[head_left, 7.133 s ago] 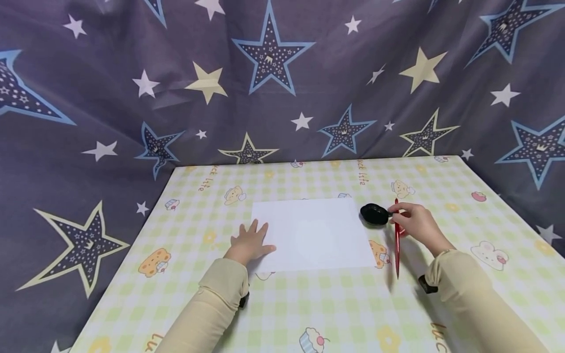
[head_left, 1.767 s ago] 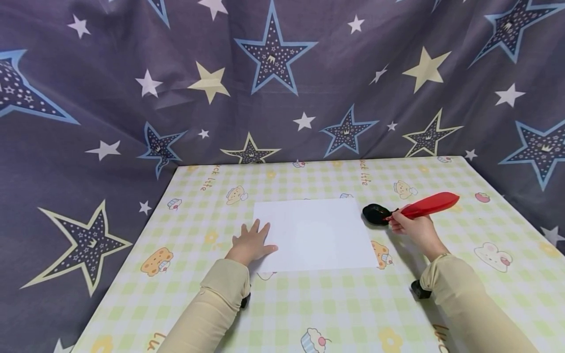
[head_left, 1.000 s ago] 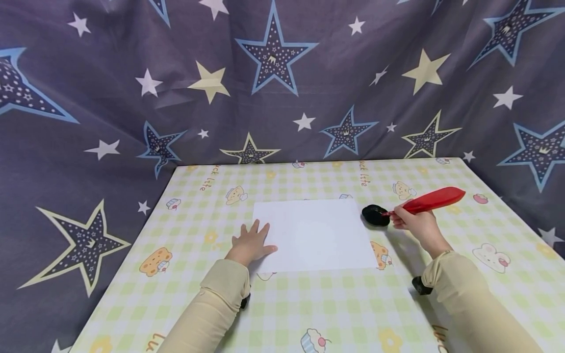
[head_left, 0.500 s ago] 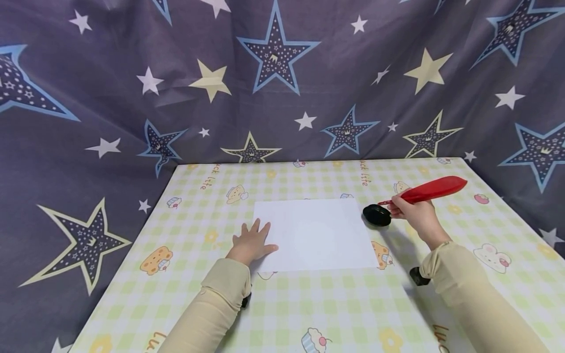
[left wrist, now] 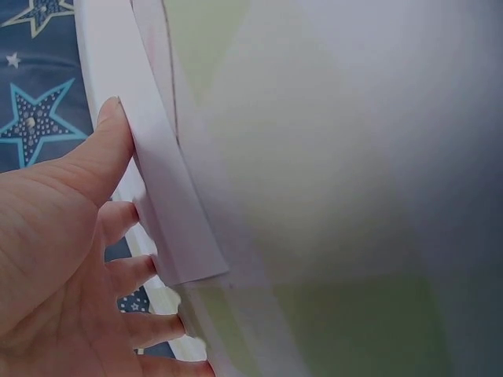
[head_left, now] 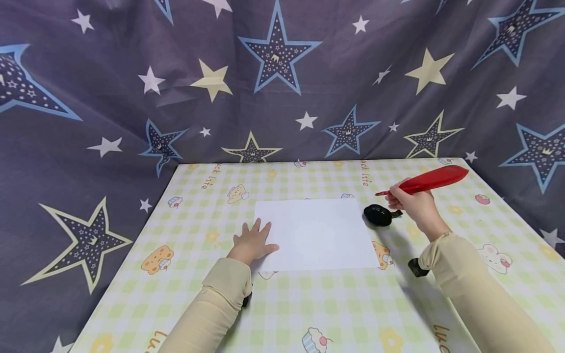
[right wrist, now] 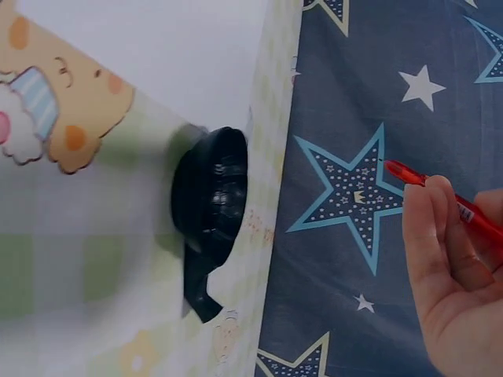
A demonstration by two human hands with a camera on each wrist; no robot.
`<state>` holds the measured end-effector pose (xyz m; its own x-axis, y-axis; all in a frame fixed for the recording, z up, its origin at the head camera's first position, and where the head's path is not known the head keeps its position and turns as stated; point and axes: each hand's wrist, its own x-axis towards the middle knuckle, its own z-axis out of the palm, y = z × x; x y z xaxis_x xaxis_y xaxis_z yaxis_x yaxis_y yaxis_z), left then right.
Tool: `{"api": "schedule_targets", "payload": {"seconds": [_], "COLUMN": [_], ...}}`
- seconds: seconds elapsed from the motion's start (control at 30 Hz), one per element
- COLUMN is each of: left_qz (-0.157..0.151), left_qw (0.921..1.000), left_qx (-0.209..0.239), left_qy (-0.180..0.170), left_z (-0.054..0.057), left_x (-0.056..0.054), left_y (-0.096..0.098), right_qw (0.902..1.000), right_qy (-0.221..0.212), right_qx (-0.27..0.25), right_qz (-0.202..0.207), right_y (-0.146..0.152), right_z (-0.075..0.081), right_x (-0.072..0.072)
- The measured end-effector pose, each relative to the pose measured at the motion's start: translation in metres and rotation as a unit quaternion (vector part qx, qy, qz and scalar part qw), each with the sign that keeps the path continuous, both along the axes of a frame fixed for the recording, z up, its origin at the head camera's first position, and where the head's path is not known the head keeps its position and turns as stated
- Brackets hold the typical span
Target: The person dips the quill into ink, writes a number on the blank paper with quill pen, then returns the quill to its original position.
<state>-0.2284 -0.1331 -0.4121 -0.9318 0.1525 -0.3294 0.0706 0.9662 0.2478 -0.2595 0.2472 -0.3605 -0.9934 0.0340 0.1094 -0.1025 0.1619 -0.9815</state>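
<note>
My left hand (head_left: 251, 243) lies with fingers spread on the left edge of a white sheet of paper (head_left: 318, 235). In the left wrist view, the thumb and fingertips of that hand (left wrist: 71, 228) touch the paper's edge (left wrist: 169, 204). My right hand (head_left: 412, 206) pinches a red feather-shaped pen (head_left: 434, 180), its thin tip pointing left and its broad vane to the right. Below the tip is a small black bowl-shaped holder (head_left: 377, 215) with a short stem, apart from the hand. The right wrist view shows the pen (right wrist: 464, 208) between fingers, clear of the holder (right wrist: 216, 196).
A green-and-white checked cloth with cartoon prints covers the table (head_left: 282, 314). The holder stands just right of the paper. A dark curtain (head_left: 176, 59) with stars hangs behind the table and along both sides.
The right hand has risen away from the black holder with the red feather pen, whose tip has left the holder's stem. Earlier the pen was upright beside it. The left hand stays put.
</note>
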Motion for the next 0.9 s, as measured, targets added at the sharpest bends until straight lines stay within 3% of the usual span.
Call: {"api": "schedule_targets", "payload": {"seconds": [0.03,0.1,0.23,0.33,0.4,0.53,0.67,0.7,0.8,0.9], "left_qz": [0.000,0.001,0.002,0.002,0.002,0.004,0.004,0.005,0.005,0.006], "left_qw": [1.0000,1.0000,1.0000,1.0000,1.0000,1.0000,1.0000,1.0000,1.0000,1.0000], "left_qx": [0.000,0.000,-0.002,-0.005,-0.006,-0.003,-0.003,-0.003,-0.002,0.000], "left_qy": [0.000,0.000,-0.002,-0.003,-0.003,-0.002,0.001,0.001,0.003,0.003], "left_z": [0.000,0.000,0.000,0.001,0.001,0.002,0.001,0.001,0.001,0.001], "left_x": [0.000,0.000,0.000,0.000,0.000,0.000,0.000,0.001,0.001,0.001], "left_y": [0.000,0.000,0.000,0.000,0.000,0.001,0.001,0.001,0.000,0.001], "right_qw": [0.9998,1.0000,0.9999,0.9990,0.9992,0.9991,0.9983,0.9985,0.9999,0.9997], "right_qy": [0.004,-0.007,-0.002,0.010,0.016,0.006,-0.008,-0.007,0.013,0.022], "right_qx": [-0.018,0.001,-0.014,-0.040,-0.034,0.036,0.049,0.048,0.005,0.000], "right_qz": [0.008,-0.001,0.007,0.017,0.013,-0.021,-0.031,-0.026,0.002,0.008], "right_y": [0.001,0.000,0.013,0.016,0.009,-0.025,-0.041,-0.040,-0.023,-0.029], "right_z": [-0.001,0.004,-0.012,-0.017,-0.008,0.036,0.054,0.052,0.022,0.022], "right_x": [-0.003,-0.005,-0.031,-0.042,-0.038,-0.006,0.003,0.000,-0.036,-0.038]}}
